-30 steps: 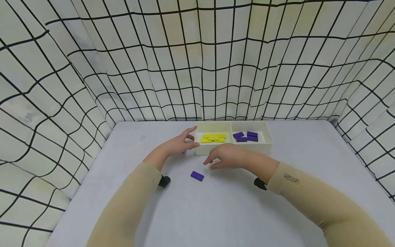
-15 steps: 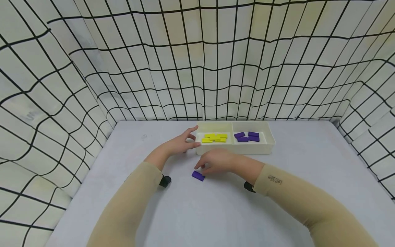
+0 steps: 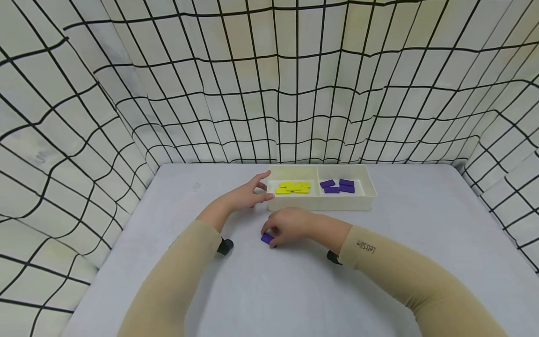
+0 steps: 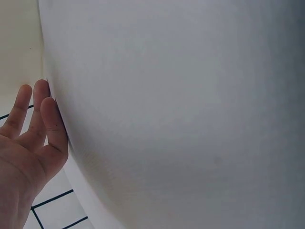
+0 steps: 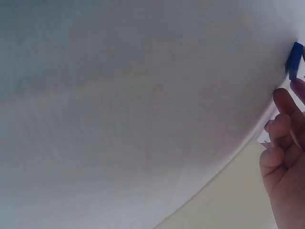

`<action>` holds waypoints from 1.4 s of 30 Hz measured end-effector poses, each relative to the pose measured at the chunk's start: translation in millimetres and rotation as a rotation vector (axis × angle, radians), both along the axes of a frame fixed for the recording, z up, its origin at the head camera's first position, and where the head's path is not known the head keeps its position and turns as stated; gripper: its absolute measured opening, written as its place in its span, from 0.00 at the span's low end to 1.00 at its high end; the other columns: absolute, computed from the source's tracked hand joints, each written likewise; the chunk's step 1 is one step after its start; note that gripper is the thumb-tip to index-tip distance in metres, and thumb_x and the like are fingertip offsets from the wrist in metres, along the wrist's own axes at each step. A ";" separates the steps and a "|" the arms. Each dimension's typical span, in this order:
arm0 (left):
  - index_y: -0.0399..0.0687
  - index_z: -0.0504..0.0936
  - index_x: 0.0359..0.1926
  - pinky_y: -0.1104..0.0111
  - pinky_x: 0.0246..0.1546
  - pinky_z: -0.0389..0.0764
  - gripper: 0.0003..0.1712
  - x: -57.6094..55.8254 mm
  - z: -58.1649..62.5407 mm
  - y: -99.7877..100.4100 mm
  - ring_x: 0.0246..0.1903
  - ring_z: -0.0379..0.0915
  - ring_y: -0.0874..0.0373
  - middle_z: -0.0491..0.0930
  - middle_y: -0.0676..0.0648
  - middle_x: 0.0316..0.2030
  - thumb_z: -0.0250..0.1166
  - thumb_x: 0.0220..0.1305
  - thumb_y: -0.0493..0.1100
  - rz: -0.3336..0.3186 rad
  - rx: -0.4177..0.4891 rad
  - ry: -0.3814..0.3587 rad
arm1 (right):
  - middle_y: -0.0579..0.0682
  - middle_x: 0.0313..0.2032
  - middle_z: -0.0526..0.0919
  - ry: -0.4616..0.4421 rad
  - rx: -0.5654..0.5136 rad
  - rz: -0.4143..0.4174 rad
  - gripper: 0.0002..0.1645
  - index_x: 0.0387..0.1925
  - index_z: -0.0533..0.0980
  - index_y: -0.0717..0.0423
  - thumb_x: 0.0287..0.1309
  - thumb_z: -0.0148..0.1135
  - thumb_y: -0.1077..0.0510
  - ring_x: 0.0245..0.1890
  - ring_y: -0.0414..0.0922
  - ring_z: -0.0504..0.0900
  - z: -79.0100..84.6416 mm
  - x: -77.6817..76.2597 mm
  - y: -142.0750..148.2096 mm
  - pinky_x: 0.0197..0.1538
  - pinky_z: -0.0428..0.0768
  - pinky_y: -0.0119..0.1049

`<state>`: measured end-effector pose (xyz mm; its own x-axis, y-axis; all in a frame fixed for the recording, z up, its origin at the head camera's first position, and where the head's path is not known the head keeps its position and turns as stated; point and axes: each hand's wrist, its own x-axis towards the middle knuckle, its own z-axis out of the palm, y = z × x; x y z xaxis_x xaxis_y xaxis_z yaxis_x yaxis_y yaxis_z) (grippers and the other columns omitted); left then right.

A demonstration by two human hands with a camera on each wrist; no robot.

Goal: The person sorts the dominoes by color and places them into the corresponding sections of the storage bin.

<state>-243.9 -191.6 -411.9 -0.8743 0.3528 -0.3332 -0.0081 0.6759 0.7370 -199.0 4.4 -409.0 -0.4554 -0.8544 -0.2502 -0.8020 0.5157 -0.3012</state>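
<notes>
My right hand [image 3: 290,224] pinches a purple block [image 3: 267,238] on the table between thumb and fingertips. In the right wrist view this block [image 5: 294,61] looks blue, at the right edge by the fingertips. My left hand [image 3: 247,194] rests against the left end of a white two-compartment box [image 3: 328,204], its fingers spread and fairly straight. In the left wrist view, the left hand [image 4: 33,148] shows extended fingers. Yellow blocks [image 3: 293,187] lie piled in the box's left compartment, and several purple blocks [image 3: 339,186] lie in the right one.
A white table [image 3: 269,295] carries the box near its back edge. Black netting [image 3: 294,93] over pale walls encloses the back and both sides. Dark wrist cameras [image 3: 225,246] sit under the sleeves.
My right hand has moved left and toward me from in front of the box, and its thumb and fingers have closed on the loose purple block. The left hand stays at the box.
</notes>
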 end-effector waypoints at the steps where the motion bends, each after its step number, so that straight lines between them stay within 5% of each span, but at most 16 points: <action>1: 0.78 0.41 0.77 0.57 0.53 0.74 0.51 0.0 -0.2 0.0 0.56 0.71 0.50 0.63 0.48 0.68 0.63 0.63 0.66 0.001 -0.002 0.003 | 0.35 0.29 0.76 -0.005 0.002 -0.004 0.24 0.55 0.82 0.38 0.57 0.70 0.41 0.33 0.36 0.73 -0.5 0.2 -0.3 0.40 0.73 0.28; 8: 0.79 0.41 0.77 0.57 0.53 0.73 0.51 0.9 0.2 0.2 0.54 0.72 0.50 0.63 0.49 0.67 0.63 0.62 0.68 0.003 0.004 -0.004 | 0.36 0.31 0.77 -0.059 0.009 -0.028 0.22 0.56 0.81 0.38 0.59 0.69 0.48 0.35 0.37 0.73 -0.3 1.8 -0.9 0.42 0.74 0.29; 27: 0.76 0.40 0.78 0.57 0.54 0.74 0.51 -0.1 3.1 -0.2 0.53 0.73 0.50 0.62 0.47 0.68 0.63 0.64 0.64 -0.007 0.024 -0.024 | 0.38 0.46 0.82 -0.001 0.072 -0.004 0.23 0.58 0.80 0.37 0.61 0.68 0.50 0.42 0.36 0.75 6.7 5.8 0.6 0.52 0.75 0.31; 42: 0.76 0.40 0.78 0.57 0.55 0.74 0.52 -1.6 2.2 0.1 0.57 0.72 0.51 0.61 0.47 0.69 0.63 0.63 0.66 -0.004 0.029 -0.038 | 0.38 0.38 0.81 0.092 0.037 0.081 0.22 0.57 0.81 0.38 0.62 0.68 0.55 0.36 0.36 0.74 8.9 1.7 15.8 0.42 0.74 0.27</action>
